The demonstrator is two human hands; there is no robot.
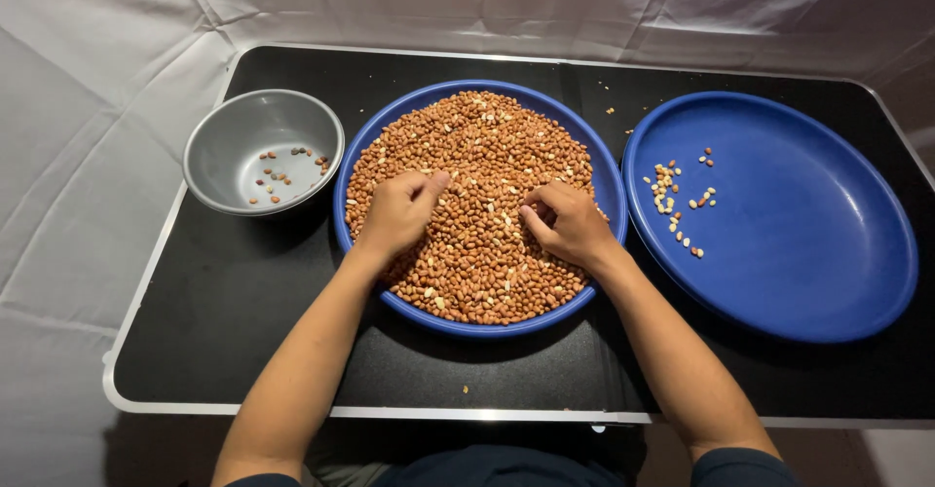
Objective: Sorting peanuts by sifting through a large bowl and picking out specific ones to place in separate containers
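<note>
Two hands [399,212] [573,222] in peanut-filled blue plate [612,190], grey bowl [229,141] few nuts

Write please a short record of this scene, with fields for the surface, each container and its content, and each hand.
surface: black table with a pale edge, white cloth behind
middle container: blue plate, heaped with reddish-brown peanuts
left container: grey bowl, a few dark peanuts inside
right container: second blue plate, a small cluster of pale kernels near its left side
left hand: left hand rests on the peanut heap, fingers curled
right hand: right hand rests on the heap, fingers bent into the peanuts
loose bits: a few crumbs on the table
</note>
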